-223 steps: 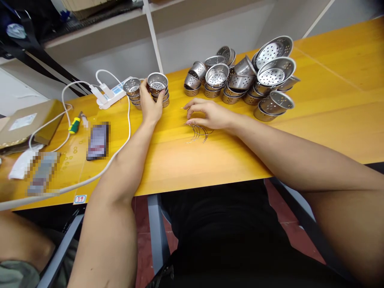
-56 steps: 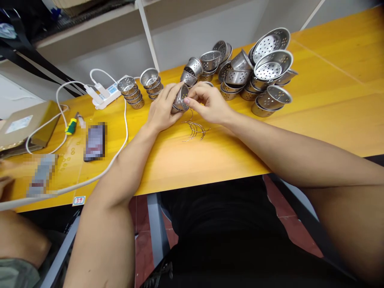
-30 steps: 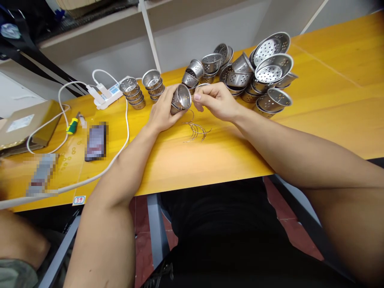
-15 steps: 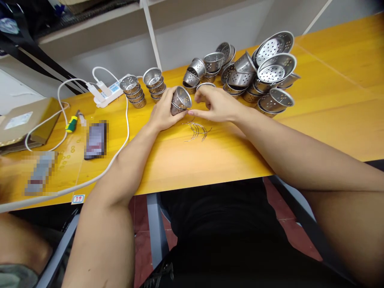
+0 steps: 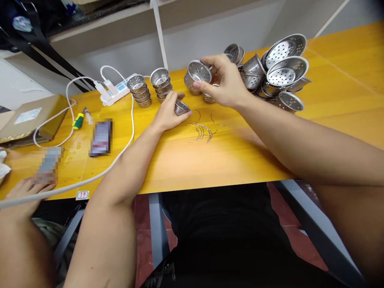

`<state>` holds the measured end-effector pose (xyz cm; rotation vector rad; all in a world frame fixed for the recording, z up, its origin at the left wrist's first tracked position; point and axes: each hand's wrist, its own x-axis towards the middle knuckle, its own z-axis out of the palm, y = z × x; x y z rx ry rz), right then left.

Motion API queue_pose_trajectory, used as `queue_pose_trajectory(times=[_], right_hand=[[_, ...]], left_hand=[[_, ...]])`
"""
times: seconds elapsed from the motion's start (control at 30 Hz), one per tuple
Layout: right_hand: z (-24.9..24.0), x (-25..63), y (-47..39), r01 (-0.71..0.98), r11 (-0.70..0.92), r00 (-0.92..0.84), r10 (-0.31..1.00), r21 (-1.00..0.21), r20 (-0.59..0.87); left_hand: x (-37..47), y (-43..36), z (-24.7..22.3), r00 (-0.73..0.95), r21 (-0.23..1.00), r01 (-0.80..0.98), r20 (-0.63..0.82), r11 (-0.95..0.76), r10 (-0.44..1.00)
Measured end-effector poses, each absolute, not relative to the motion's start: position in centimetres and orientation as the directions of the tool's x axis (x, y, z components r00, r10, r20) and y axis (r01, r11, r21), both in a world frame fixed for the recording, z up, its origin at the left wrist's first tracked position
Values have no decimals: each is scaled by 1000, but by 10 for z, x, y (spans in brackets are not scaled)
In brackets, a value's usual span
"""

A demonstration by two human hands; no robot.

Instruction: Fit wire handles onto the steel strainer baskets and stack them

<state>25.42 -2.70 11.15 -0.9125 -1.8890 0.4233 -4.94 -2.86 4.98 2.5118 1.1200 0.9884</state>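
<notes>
My left hand (image 5: 170, 112) is closed around a small perforated metal cup (image 5: 181, 107) near the table's middle. Farther right, my right hand (image 5: 223, 82) grips the rim of another perforated cup (image 5: 198, 73), its thumb at the front and its fingers behind. Just below that cup and partly behind my thumb, a small cup (image 5: 209, 97) stands on the table. Thin curved wires (image 5: 204, 132) lie in front of my hands. Two stacks of cups, one at the left (image 5: 140, 92) and one closer to my left hand (image 5: 160, 80), stand upright.
Larger perforated bowls and cups (image 5: 288, 74) are piled at the right. A power strip (image 5: 118, 92) with white cables, a screwdriver (image 5: 78, 121), two blurred flat objects and a cardboard box (image 5: 30, 120) are at the left. Another person's hand (image 5: 27, 194) rests at the table's left edge.
My right hand has moved up and now holds a cup. My left hand and its cup are lower, the cup more tilted. Another person's hand has come into view at the left.
</notes>
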Motion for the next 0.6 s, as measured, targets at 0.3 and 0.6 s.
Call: queue_pose_trajectory(times=[0.3,0.6], right_hand=[[209,155,9,565,613,-457,790,-552,409],[203,123,16,663,618,-543,785,-423,297]], left_hand=[[-52,-30,52,542,395,617,415,-681,731],[-53,-28,51,544,437,576,426,-691,723]])
